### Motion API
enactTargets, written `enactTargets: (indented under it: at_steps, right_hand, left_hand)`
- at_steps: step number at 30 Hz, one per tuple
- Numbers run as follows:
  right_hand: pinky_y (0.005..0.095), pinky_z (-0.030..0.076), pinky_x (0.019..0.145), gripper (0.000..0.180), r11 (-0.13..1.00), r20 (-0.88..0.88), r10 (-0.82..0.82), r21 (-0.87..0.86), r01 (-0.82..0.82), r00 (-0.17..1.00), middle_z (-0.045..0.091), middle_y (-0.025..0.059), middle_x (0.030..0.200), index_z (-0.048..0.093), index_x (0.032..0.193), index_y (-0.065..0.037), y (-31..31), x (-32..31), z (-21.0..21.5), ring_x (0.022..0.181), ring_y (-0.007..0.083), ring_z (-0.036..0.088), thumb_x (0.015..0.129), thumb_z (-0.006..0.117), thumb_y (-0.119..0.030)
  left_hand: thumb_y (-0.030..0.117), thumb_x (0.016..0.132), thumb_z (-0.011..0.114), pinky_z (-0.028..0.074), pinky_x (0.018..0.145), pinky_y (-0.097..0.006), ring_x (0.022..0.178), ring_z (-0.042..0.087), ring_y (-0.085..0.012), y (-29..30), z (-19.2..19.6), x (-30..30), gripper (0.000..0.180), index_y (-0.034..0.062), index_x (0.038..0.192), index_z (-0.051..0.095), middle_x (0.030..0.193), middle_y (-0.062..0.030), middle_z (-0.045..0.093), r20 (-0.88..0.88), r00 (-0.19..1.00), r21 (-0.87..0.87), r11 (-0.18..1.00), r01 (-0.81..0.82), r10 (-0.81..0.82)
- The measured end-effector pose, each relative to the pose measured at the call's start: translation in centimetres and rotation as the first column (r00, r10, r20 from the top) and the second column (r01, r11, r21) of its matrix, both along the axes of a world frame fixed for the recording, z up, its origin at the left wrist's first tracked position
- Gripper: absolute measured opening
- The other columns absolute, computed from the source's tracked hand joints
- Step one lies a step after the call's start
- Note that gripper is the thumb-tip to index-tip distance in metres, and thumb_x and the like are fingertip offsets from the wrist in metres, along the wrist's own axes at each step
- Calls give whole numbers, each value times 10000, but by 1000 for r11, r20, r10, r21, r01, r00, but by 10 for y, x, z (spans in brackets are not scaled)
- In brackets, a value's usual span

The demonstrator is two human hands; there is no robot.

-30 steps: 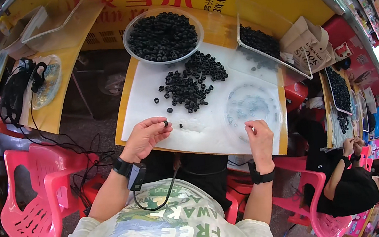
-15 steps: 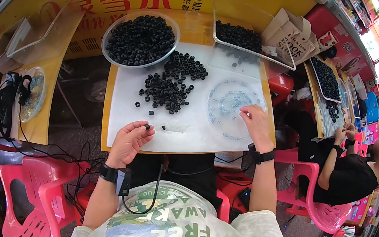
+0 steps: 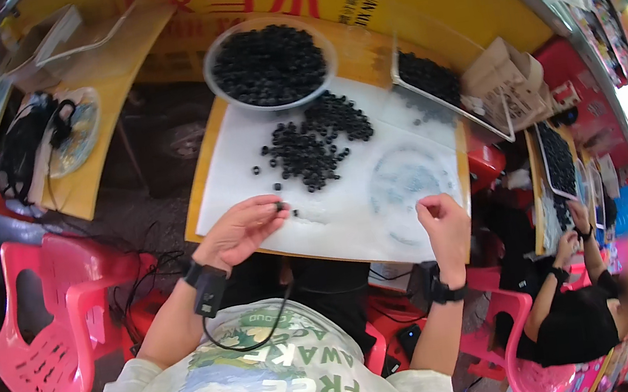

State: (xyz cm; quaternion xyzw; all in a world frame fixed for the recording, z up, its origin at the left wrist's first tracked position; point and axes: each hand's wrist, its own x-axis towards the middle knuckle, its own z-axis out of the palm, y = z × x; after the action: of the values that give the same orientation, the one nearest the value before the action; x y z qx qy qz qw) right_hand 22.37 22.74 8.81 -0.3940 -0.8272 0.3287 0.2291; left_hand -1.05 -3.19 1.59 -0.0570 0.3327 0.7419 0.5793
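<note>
My left hand (image 3: 248,230) is closed in a pinch over the near left part of the white board (image 3: 233,167), with a black bead (image 3: 280,206) at its fingertips. A second small black piece (image 3: 295,212) lies just right of those fingertips. My right hand (image 3: 446,223) is pinched near the front edge of a clear round tray (image 3: 383,222) holding tiny pale blue pieces; whatever its fingers hold is too small to make out. Beyond my left hand, a loose heap of black beads (image 3: 309,152) spreads over the board.
A clear bowl (image 3: 211,77) full of black beads stands at the back of the board. A clear bin (image 3: 494,124) with more beads and a paper bag (image 3: 503,78) are at back right. Pink chairs (image 3: 50,333) flank me. At right, another person (image 3: 572,320) works at a table.
The view has swung, shifting the table rightward in the picture. My right hand has drawn back toward me from the tray's middle. My left hand still pinches the bead. The other person's hands have moved apart.
</note>
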Motion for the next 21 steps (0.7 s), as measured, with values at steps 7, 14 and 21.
enactTargets:
  at_steps: [7,14,21]
  right_hand:
    - [231,479,698,117,896,-454,224,-253,-365,863,680,63,885,684,906,22,-102,-68,6,744,101,590,800,709,64]
    - [243,482,677,113,899,-327,362,-125,-420,873,693,83,884,697,908,19,-130,-98,4,723,129,599,801,722,46]
    - [246,484,665,103,916,-292,343,-108,-387,893,694,87,878,698,901,18,-132,-97,-4,715,131,606,803,718,44]
  left_hand:
    - [21,919,639,590,868,-266,970,688,-192,15,24,10,238,-28,1150,610,1073,-130,669,43,995,53,995,89,-91]
    - [30,917,651,585,866,-256,932,690,-170,1,12,11,224,-10,1136,627,1040,-103,675,48,997,113,992,50,-56]
    - [12,915,646,578,888,-265,929,684,-165,1,10,15,212,0,1126,636,1042,-92,674,44,998,74,997,34,-38]
